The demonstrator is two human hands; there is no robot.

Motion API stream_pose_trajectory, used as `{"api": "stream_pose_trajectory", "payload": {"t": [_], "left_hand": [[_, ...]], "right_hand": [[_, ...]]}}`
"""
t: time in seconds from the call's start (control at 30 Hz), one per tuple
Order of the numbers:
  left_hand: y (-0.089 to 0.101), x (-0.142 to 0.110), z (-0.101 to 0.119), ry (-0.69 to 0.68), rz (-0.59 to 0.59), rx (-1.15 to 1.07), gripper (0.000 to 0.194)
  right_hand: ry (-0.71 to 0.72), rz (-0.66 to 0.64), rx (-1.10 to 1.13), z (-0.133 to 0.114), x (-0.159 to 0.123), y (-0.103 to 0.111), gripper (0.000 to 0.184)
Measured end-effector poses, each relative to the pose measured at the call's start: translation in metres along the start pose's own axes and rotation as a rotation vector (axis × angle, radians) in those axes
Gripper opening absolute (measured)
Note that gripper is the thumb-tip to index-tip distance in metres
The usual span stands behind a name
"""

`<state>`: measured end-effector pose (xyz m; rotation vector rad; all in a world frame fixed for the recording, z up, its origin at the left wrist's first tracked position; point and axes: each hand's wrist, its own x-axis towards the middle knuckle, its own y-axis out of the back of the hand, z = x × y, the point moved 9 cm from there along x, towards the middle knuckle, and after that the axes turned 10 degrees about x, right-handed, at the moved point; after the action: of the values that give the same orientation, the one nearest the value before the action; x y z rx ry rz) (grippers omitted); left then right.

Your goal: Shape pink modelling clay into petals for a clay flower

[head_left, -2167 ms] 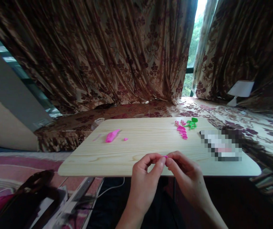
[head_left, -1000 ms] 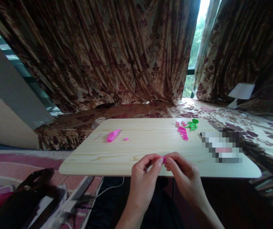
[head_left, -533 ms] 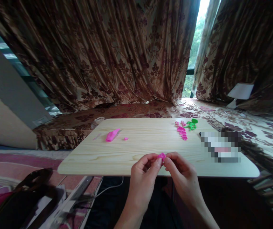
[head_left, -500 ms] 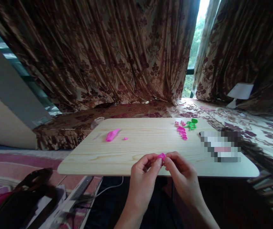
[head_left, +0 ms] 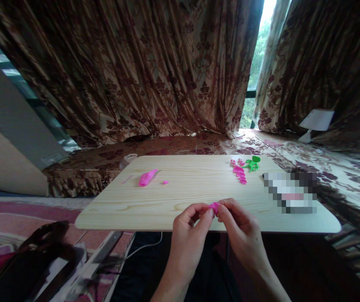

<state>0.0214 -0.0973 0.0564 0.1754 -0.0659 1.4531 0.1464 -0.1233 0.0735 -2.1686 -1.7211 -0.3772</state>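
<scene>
- One striped pink bedding (head_left: 6, 214) at far L, w/ dark bag (head_left: 16, 270) lying on it.
- Next, white power strip (head_left: 102, 247), partly in shadow; white cable (head_left: 145, 247) curving nr it, below table edge.
- Pale wood-grain table (head_left: 113, 212) spans the middle, rounded corners.
- Faint strip (head_left: 126, 179) nr table's L side, too small to ID.
- Clear container (head_left: 128, 160) just beside table's far L corner.
- Pink lump (head_left: 147, 178), tapered, lying on table, tip pointing away & R.
- Small pink bit (head_left: 165, 182) on table, just R of the lump, apart from it.
- L hand (head_left: 187, 233) over near table edge: thumb + index grasping pink pc, other fingers curled, partly hidden.
- Pink pc (head_left: 214, 206), small, thin-looking, held up btwn both hands' fingertips, nr mid of table's near edge.
- R hand (head_left: 245, 230): thumb + index pinching same pc from R side; rest of fingers bent, partly hidden.
- Far R part of table: pink-white pcs (head_left: 236, 162), w/ row of pink petal shapes (head_left: 240, 175) running toward near side; green pcs (head_left: 253, 164) just R, one broad & leaf-like.
- Pixelated item (head_left: 289, 193) at table's R side, details unreadable.
- White lamp (head_left: 317, 120) beyond, on floral cloth; patterned curtains (head_left: 167, 67) across back.
</scene>
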Motion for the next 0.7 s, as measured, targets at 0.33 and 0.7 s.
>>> {"api": "stream_pose_trajectory", "payload": {"t": [0.33,0.7], "left_hand": [[0.002,0.002,-0.002,0.025,0.025,-0.005,0.014],[0.0,0.0,-0.003,0.039,0.022,-0.029,0.013]], "right_hand": [[-0.014,0.02,0.012,0.002,0.002,0.007,0.012],[-0.032,0.037,0.023,0.005,0.002,0.005,0.013]]}}
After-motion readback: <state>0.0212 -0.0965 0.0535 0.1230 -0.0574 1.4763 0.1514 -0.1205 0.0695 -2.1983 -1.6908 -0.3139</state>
